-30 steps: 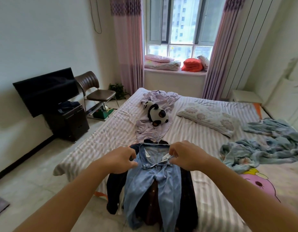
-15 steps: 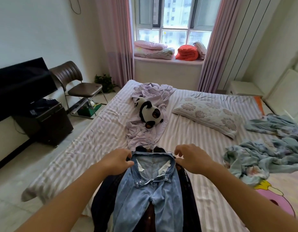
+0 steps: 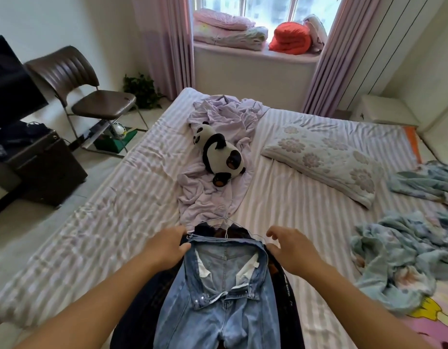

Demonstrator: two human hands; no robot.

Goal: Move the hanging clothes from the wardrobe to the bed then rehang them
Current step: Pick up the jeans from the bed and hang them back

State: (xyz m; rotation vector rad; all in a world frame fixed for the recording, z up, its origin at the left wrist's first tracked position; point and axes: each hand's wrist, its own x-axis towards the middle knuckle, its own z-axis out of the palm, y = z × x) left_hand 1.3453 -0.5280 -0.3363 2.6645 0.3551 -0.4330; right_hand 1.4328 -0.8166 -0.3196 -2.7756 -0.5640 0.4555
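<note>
Jeans lie atop a dark clothes pile at the bed's near edge, legs trailing over it. I judge denim heavy-ish, floppy, not slippery; best held at the waistband or the wire hangers w/ it. My left hand pinches the waistband corner; right hand hovers w/ fingers spread, holding nothing. Beyond the jeans: lilac shirt, then panda; striped sheet either side gives room.
</note>
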